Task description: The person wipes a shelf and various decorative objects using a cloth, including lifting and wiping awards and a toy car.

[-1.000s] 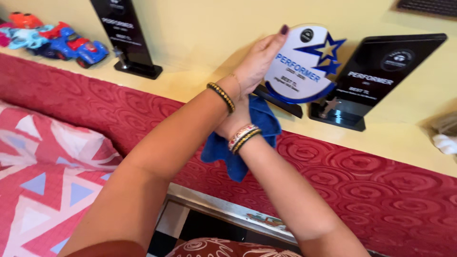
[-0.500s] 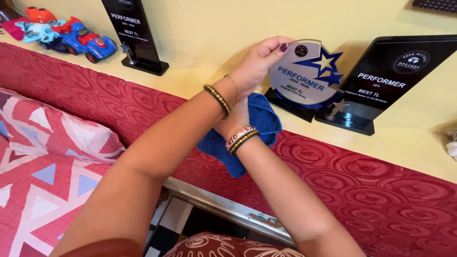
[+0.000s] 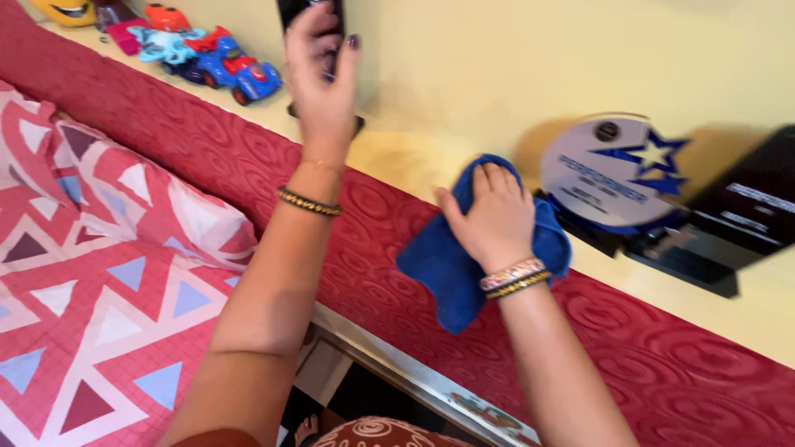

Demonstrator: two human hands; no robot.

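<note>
From the head view I see my left hand raised to the tall black plaque standing at the back of the yellow shelf. The fingers are curled around the plaque's lower part, so that grip is closed on it, though the motion blur keeps me from telling how firmly. Only the bottom of the plaque shows; its top runs out of the frame.

My right hand lies palm down on the blue cloth, fingers spread and bent over the folded cloth, pressing and holding it against the front edge of the shelf. Part of the cloth hangs down over the red patterned cover below the ledge.

Just beside that hand, to its right, stands the round clear award with blue stars, upright on its dark base, and touching no hand. Next to it, a slanted black plaque sits at the frame's edge.

Farther left along the shelf I make out a row of toy cars. Below lies a bed with a red triangle-print pillow.
</note>
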